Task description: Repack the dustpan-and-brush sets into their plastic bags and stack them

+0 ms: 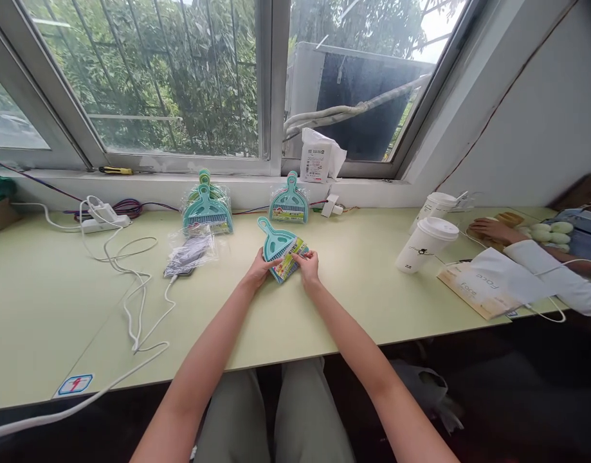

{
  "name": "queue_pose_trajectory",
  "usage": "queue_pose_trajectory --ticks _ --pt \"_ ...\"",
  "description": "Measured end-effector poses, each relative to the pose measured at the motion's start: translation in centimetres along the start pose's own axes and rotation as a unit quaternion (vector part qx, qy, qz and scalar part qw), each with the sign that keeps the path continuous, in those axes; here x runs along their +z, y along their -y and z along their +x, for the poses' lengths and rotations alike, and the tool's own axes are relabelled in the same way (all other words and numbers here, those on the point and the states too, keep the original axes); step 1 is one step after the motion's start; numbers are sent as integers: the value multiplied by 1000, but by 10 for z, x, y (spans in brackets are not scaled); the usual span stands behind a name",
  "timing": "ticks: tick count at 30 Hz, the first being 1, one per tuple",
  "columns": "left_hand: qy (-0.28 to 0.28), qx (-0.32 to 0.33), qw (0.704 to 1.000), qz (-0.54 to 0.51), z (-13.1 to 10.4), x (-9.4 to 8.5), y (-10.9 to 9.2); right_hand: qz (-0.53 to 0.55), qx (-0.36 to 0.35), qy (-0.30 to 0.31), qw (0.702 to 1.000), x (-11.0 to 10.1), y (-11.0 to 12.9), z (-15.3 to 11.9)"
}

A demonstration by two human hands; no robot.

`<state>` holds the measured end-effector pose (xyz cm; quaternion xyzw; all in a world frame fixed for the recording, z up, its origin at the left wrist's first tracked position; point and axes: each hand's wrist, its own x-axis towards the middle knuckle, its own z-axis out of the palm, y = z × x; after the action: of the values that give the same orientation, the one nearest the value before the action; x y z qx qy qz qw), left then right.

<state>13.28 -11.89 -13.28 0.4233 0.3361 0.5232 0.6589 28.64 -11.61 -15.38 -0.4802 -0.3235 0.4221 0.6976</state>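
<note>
At the centre of the frame, both hands hold a small teal dustpan-and-brush set (279, 252) with a colourful label card, lying on the pale green desk (353, 302). The left hand (257, 271) pinches its left edge; the right hand (307, 265) has its grip closed on the card at the right side. The set is light and the hold is only at its edges, so it could twist or slide out, and the card could tear or crease if the fingers pull apart. Just left of the set lies an empty clear plastic sleeve (191, 252), slippery enough to be swept aside by a forearm. Behind it stand bagged sets (207, 209) and (289, 202), leaning upright and easy to topple. A white cable (131, 289) loops across the left of the desk, and lidded paper cups (423, 244) stand to the right, near another person's hand (490, 228).
</note>
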Motion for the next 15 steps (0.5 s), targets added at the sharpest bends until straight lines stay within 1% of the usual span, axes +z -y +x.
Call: queue_pose_trajectory --ticks 4,8,11,15 --pt "12 -1 1000 24 1 2 0 -63 -6 -52 997 -2 -4 -6" --pt "7 17 999 27 4 2 1 -112 -7 -76 991 -4 1 -12" --pt "-16 16 999 24 6 0 2 -160 -12 -57 985 -1 1 -14" --pt "-54 25 998 9 10 -4 3 -214 -48 -26 975 0 -5 -9"
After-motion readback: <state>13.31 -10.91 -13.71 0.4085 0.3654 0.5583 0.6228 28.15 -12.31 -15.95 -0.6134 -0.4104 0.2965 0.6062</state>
